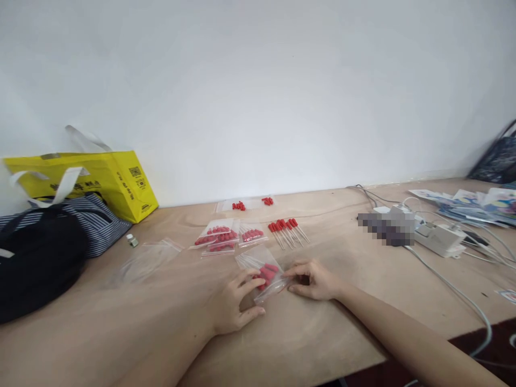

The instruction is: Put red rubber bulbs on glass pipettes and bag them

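A clear zip bag (260,271) lies on the table in front of me, with several red-headed white sticks inside. My left hand (236,303) rests at its left side, fingers spread over the red heads and thumb apart near the bag's lower edge. At the right edge of the bag, my right hand (312,279) pinches the plastic between thumb and fingers. Just beyond lie loose red-headed sticks (287,231) in a row. Filled zip bags (220,236) are stacked behind to the left, beside another filled bag (252,234).
Thin clear empty bags (149,260) lie at left near a small bottle (131,240). Farther back are small red pieces (238,206) on plastic. A yellow bag (133,188) and black bag (40,258) stand left. Power strips (439,239), cables and printed sheets (467,201) occupy the right.
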### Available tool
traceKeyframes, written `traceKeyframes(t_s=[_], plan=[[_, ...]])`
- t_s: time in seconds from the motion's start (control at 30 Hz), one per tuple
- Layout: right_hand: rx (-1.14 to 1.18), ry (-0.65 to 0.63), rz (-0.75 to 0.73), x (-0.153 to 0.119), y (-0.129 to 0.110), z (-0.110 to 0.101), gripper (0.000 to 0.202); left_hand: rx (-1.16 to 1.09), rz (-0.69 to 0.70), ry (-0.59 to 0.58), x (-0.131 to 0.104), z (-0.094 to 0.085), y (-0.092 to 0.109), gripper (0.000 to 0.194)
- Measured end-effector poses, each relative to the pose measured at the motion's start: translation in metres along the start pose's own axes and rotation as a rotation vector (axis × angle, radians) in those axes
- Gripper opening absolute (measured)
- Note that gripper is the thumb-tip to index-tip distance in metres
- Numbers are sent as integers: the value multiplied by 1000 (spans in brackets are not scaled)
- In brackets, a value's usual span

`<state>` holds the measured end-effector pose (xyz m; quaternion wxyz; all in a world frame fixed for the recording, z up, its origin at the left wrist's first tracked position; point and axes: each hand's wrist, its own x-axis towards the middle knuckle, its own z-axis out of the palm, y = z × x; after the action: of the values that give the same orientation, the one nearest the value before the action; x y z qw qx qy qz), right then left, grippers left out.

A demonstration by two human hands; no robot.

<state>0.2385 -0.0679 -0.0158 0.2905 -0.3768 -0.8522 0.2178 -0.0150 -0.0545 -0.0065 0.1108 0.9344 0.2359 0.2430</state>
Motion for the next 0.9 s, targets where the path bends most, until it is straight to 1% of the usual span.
traceKeyframes(t_s=[0.1, 0.2, 0.3, 0.4, 0.5, 0.57, 0.63, 0.73, 0.8, 0.9], plan=[[-2, -21, -26, 1, -4, 2, 30, 8, -49, -70, 3, -4, 1, 51], [-59, 0, -56, 1, -3, 3, 28, 23, -49, -73, 4, -7, -2, 48], [-183, 44, -106, 0, 2, 6, 26, 62, 27, -15, 2, -7, -5, 33], [-366, 105, -202, 0, 5, 11, 23, 141, 178, 82, 0, -4, -6, 18], [-550, 189, -335, 4, 5, 17, 21, 280, 329, 172, -1, -2, -8, 13], [-652, 226, -429, 7, 5, 20, 20, 379, 391, 217, -1, -2, -9, 11], [-734, 232, -517, 9, 5, 21, 20, 456, 418, 253, -2, -3, -11, 14], [-796, 208, -613, 11, 5, 20, 20, 518, 419, 288, -4, -6, -13, 16], [-806, 190, -644, 11, 4, 18, 20, 542, 404, 299, -5, -8, -14, 16], [-817, 171, -656, 11, 2, 18, 23, 553, 374, 275, -7, -9, -14, 17]])
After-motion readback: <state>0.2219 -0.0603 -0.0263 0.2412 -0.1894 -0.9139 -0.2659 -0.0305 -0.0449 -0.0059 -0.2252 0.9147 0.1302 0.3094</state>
